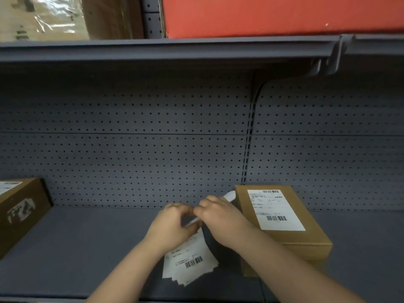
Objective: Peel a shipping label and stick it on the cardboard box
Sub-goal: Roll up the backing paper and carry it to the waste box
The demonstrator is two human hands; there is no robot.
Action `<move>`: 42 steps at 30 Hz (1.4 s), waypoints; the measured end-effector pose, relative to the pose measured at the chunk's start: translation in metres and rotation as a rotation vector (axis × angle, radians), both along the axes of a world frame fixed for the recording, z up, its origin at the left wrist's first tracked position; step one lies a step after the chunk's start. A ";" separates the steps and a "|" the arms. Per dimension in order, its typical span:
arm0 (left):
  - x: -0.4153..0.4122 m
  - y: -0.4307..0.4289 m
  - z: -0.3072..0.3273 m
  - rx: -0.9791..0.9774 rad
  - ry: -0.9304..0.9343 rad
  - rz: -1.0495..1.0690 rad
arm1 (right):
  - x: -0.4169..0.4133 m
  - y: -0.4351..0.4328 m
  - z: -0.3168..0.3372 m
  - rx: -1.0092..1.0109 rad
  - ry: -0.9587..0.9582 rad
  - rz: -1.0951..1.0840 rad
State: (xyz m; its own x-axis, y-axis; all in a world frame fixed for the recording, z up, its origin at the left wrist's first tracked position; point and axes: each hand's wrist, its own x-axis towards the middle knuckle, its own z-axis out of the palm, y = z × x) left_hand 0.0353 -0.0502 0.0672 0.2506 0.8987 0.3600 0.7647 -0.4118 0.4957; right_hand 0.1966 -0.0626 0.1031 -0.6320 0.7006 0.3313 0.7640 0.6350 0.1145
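A stack of white shipping labels [192,262] with barcodes hangs above the grey shelf at centre. My left hand [172,224] grips the stack's upper part. My right hand [220,217] pinches the top edge of one sheet, and a curled white strip [229,195] shows behind its fingers. To the right a brown cardboard box [306,239] stands on the shelf with a white label [274,209] stuck flat on its top. My right wrist is beside the box's left edge.
Another cardboard box [21,211] with a label and torn sticker sits at the far left. A grey pegboard wall [153,138] backs the grey shelf [76,248]. An upper shelf [166,49] carries a red box [273,14].
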 end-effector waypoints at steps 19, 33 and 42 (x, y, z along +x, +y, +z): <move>0.222 -0.006 0.061 0.064 -0.083 -0.410 | 0.232 -0.066 0.037 0.147 0.116 -0.544; 0.549 -0.155 0.024 -0.157 -0.127 -0.896 | 0.510 -0.299 0.017 0.049 0.028 -1.107; 0.684 -0.233 -0.023 -0.351 -0.068 -1.059 | 0.617 -0.403 -0.019 -0.017 0.115 -1.278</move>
State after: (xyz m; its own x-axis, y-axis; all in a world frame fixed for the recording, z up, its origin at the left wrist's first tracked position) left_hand 0.7192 -0.2833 0.0446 0.9393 0.2979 0.1700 0.0780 -0.6682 0.7398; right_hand 0.8132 -0.4661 0.0842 0.5205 0.7899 0.3241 0.8337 -0.5522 0.0068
